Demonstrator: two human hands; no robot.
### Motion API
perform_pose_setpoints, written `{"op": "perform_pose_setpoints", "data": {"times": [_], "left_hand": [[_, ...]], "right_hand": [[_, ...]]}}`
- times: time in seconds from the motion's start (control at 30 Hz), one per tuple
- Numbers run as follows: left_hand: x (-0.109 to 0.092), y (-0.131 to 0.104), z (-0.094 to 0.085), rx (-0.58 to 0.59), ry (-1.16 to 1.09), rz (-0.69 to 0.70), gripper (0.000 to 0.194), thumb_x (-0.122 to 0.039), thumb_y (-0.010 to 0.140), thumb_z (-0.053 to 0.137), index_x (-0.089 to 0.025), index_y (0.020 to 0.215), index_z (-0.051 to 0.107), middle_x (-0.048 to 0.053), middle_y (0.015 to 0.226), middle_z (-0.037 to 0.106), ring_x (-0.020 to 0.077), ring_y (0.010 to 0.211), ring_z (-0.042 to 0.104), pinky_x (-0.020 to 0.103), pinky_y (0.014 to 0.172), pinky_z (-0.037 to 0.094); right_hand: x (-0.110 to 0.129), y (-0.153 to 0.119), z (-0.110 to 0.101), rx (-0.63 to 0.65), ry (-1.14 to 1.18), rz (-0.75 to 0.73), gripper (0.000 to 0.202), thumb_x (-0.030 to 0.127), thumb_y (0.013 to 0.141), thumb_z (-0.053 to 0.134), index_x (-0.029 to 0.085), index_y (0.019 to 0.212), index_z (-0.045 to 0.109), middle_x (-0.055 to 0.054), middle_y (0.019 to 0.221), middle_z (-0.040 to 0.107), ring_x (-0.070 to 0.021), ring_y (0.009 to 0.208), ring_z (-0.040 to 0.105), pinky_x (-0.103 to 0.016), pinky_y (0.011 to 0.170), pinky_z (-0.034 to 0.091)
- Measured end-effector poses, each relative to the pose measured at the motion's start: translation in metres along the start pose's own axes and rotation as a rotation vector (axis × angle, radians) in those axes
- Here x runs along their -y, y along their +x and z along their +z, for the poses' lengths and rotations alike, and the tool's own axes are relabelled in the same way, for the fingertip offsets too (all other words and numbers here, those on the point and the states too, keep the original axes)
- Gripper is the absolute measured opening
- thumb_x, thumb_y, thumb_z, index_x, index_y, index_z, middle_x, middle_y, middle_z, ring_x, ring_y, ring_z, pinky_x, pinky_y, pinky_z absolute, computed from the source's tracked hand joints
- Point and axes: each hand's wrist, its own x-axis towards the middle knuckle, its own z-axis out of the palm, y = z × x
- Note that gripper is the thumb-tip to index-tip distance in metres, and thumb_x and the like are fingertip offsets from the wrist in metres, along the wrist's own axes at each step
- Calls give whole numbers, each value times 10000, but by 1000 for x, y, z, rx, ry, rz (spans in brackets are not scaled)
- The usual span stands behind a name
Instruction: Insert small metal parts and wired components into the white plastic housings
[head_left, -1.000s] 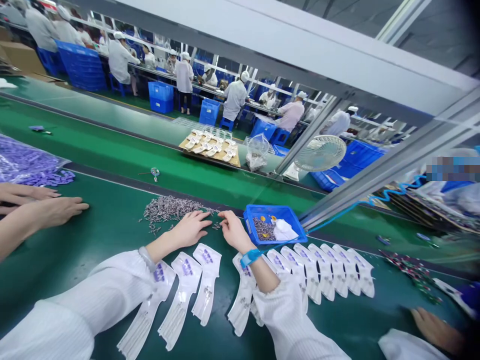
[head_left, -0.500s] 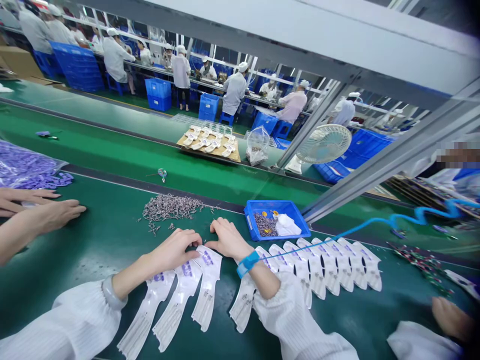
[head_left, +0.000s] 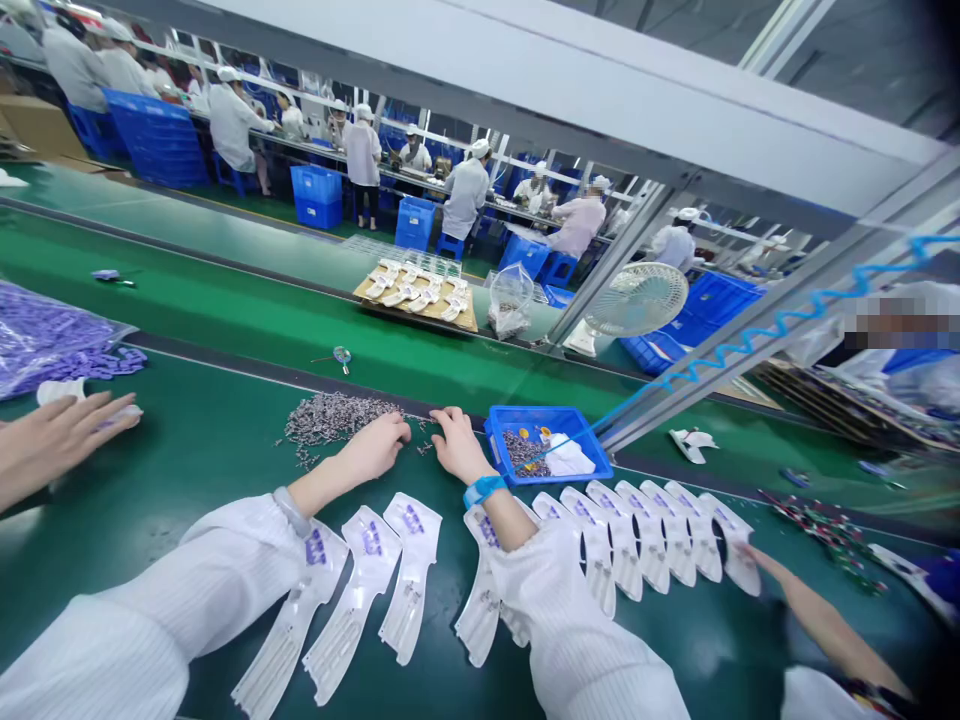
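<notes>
My left hand (head_left: 375, 447) is at the right edge of a pile of small grey metal parts (head_left: 324, 418), its fingers curled together; anything between them is hidden. Beside it, my right hand (head_left: 457, 446) has thumb and fingertips drawn in over a few loose metal parts (head_left: 424, 447); what it pinches, if anything, is too small to make out. Below my hands lie white plastic shell halves with purple inserts, among them a left shell (head_left: 289, 610), a middle shell (head_left: 352, 605) and a shorter-looking shell (head_left: 412, 570). More shells (head_left: 645, 530) stand in a row to the right, partly behind my right forearm.
A blue bin (head_left: 600, 462) holds metal parts and a white cloth. At left, a co-worker's hand (head_left: 67, 435) rests over a white piece near bagged purple parts (head_left: 52, 335). Another co-worker's hand (head_left: 769, 565) touches the row's end shell. A green conveyor (head_left: 247, 320) runs behind.
Both my hands have moved away from the shorter-looking shell, up to the metal parts. The right co-worker's hand has reached the end shell. A white piece now shows on the conveyor at right.
</notes>
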Motion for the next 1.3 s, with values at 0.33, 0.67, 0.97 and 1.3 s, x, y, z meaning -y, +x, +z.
{"op": "perform_pose_setpoints", "data": {"times": [0.33,0.67,0.97,1.3], "left_hand": [[6,-44,-11,149,-80,46,237,-119,765,611,-213,981,638,24,960,606,190,839,626,275,724,496],[6,-45,-1,79,-64,-9,217,-119,802,600,-219,993,630,35,1011,587,214,890,626,304,754,490],[8,-11,16,-55,-110,-12,299,-9,822,447,-176,1000,621,65,1016,569,178,839,631,324,816,515],[20,-37,-2,-69,-121,-72,218,-69,823,506,-189,958,628,45,967,587,175,789,640,309,763,522]], "right_hand": [[22,-40,-23,302,74,-93,117,266,816,702,217,759,612,15,729,578,-142,663,548,-251,599,376],[31,-70,-34,412,-73,-122,96,212,825,678,202,750,618,-24,788,638,-165,706,575,-262,576,274],[28,-31,-8,144,31,-87,177,122,876,591,194,1037,596,-68,1028,558,-201,910,590,-302,776,423],[6,-19,-18,48,262,-163,383,-33,744,413,191,990,604,-40,994,616,-164,916,590,-290,823,459]]}}
